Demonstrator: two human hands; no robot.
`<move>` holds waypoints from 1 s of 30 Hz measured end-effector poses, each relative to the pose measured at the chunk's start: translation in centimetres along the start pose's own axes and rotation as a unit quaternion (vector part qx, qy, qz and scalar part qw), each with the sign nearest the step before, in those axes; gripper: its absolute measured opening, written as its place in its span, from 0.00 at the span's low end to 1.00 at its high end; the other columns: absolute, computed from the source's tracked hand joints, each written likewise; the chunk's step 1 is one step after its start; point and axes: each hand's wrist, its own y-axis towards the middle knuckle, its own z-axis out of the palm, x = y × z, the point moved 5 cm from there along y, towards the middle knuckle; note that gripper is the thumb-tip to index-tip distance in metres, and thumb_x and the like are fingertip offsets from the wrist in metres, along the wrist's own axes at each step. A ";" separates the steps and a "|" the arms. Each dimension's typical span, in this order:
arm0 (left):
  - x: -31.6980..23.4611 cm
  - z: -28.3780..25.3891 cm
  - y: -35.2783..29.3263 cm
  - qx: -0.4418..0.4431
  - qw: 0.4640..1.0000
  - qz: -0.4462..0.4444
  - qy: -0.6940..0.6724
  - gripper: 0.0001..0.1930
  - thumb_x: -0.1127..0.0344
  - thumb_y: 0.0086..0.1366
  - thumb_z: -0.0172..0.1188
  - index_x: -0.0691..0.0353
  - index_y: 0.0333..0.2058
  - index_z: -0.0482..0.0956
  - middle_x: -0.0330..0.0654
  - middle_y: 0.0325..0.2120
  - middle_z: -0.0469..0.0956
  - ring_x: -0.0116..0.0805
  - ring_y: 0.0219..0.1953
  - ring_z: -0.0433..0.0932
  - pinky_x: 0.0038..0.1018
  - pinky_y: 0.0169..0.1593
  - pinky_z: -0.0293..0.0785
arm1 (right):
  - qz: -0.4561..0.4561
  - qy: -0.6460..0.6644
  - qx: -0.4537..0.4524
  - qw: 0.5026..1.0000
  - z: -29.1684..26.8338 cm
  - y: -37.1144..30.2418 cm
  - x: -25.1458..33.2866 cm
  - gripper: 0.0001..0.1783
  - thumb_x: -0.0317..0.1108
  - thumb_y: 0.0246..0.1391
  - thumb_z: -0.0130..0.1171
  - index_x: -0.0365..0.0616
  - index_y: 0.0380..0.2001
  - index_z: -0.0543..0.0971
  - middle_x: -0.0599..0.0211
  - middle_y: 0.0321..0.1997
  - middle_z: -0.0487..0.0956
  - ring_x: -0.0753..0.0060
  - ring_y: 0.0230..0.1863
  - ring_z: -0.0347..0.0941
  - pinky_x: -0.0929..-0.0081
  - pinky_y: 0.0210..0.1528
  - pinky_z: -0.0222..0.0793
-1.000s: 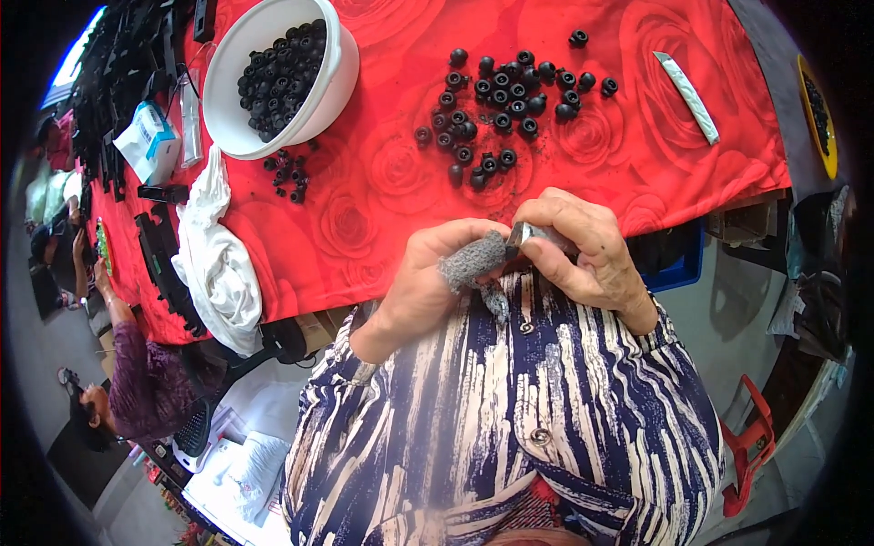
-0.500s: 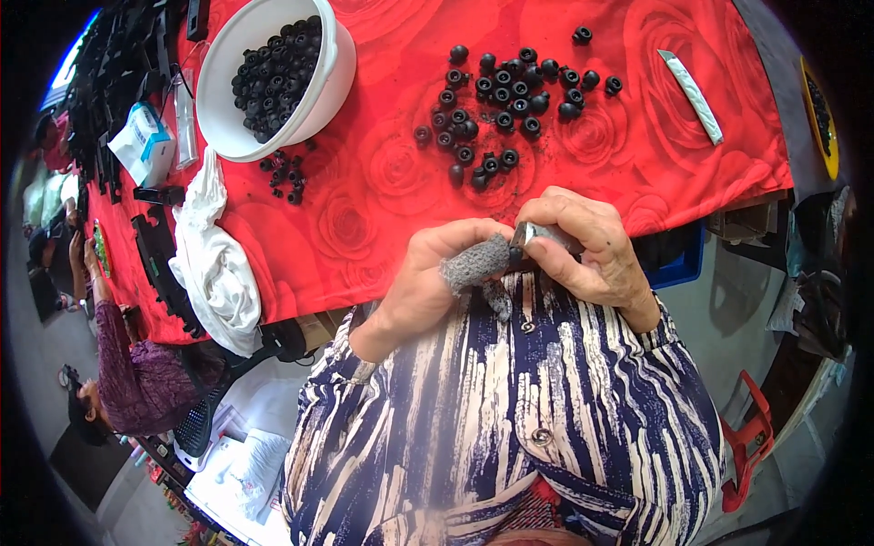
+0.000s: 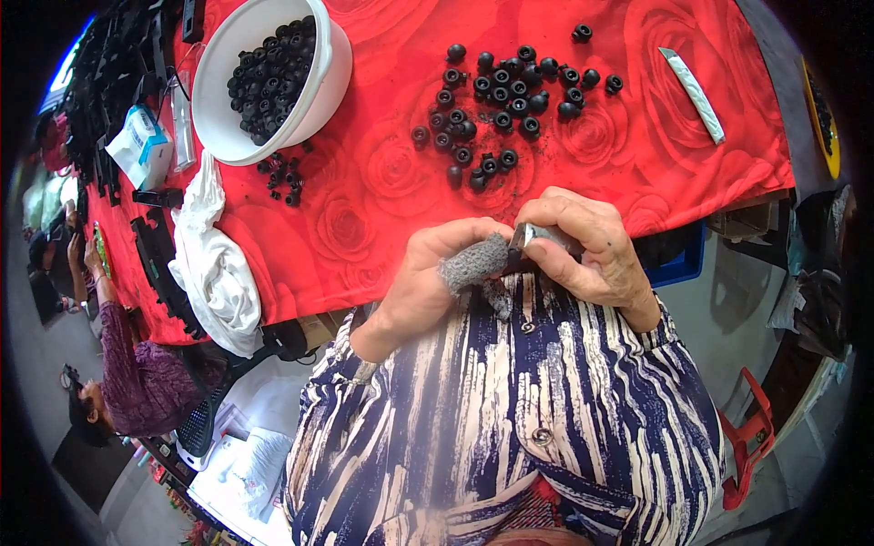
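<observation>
Just past the near table edge, my hands meet in front of my striped shirt. My left hand (image 3: 421, 273), with grey knitted covers (image 3: 475, 262) on some fingers, pinches a small black part (image 3: 515, 262) that is mostly hidden. In my right hand (image 3: 587, 250), closed thumb against forefinger, sits a short metal blade (image 3: 520, 237) with a pale wrapped grip, its edge at the black part. Several round black plastic parts (image 3: 503, 95) with holes lie loose on the red cloth beyond my hands. A white tub (image 3: 330, 91) at the left holds many more.
The red rose-patterned tablecloth (image 3: 364, 227) carries dark crumbs, a small heap of black bits (image 3: 284, 177), a white cloth (image 3: 218, 273), a wrapped strip (image 3: 694, 96) and long black parts (image 3: 164, 273). Far left, a person in a purple top (image 3: 150, 387) sits. A red stool (image 3: 748, 437) stands right.
The blade and black part shift very slightly between my fingers. The person at the left has moved a little; the rest of the table stays the same.
</observation>
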 end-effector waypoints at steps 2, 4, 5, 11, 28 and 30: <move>0.0 0.0 0.0 -0.001 1.000 0.002 0.006 0.11 0.68 0.65 0.53 0.67 0.43 0.75 0.35 0.37 0.77 0.19 0.38 0.73 0.16 0.42 0.68 | -0.005 0.003 -0.004 1.000 -0.1 0.0 0.1 0.09 0.30 0.50 0.57 0.36 0.34 0.75 0.63 0.24 0.71 0.70 0.24 0.67 0.76 0.25 0.59; 0.1 0.0 0.0 -0.009 1.000 0.010 0.004 0.11 0.69 0.65 0.53 0.67 0.43 0.76 0.36 0.37 0.77 0.20 0.38 0.73 0.16 0.41 0.69 | 0.002 -0.009 0.006 1.000 -0.1 0.2 0.3 0.09 0.29 0.49 0.58 0.36 0.34 0.75 0.64 0.23 0.71 0.70 0.23 0.67 0.76 0.24 0.59; 0.1 0.0 -0.1 -0.010 1.000 0.010 0.005 0.11 0.69 0.65 0.53 0.67 0.43 0.76 0.36 0.37 0.77 0.20 0.38 0.73 0.16 0.41 0.69 | 0.001 -0.008 0.006 1.000 -0.1 0.2 0.3 0.09 0.29 0.49 0.58 0.36 0.34 0.75 0.64 0.23 0.71 0.70 0.23 0.67 0.76 0.24 0.59; 0.3 -0.5 -0.1 -0.057 0.998 0.022 -0.011 0.10 0.70 0.65 0.53 0.67 0.43 0.76 0.36 0.35 0.77 0.20 0.37 0.74 0.17 0.42 0.69 | -0.107 -0.026 0.075 0.991 0.5 -0.8 0.0 0.11 0.29 0.45 0.60 0.36 0.34 0.76 0.63 0.22 0.72 0.70 0.20 0.67 0.76 0.20 0.60; 0.3 -0.6 -1.1 -0.085 0.991 -0.009 -0.104 0.09 0.68 0.61 0.59 0.65 0.40 0.77 0.35 0.27 0.76 0.18 0.27 0.73 0.15 0.30 0.69 | -0.283 -0.167 -0.065 0.942 1.4 0.0 3.5 0.14 0.24 0.36 0.66 0.33 0.30 0.77 0.67 0.16 0.67 0.70 0.14 0.63 0.72 0.16 0.55; -2.7 -1.0 -2.3 -0.151 0.985 0.048 0.076 0.09 0.69 0.61 0.59 0.65 0.40 0.77 0.37 0.28 0.77 0.21 0.27 0.75 0.18 0.27 0.73 | -0.274 -0.168 -0.104 0.941 0.8 -0.2 3.4 0.14 0.23 0.35 0.67 0.35 0.29 0.77 0.66 0.16 0.69 0.69 0.14 0.64 0.72 0.16 0.56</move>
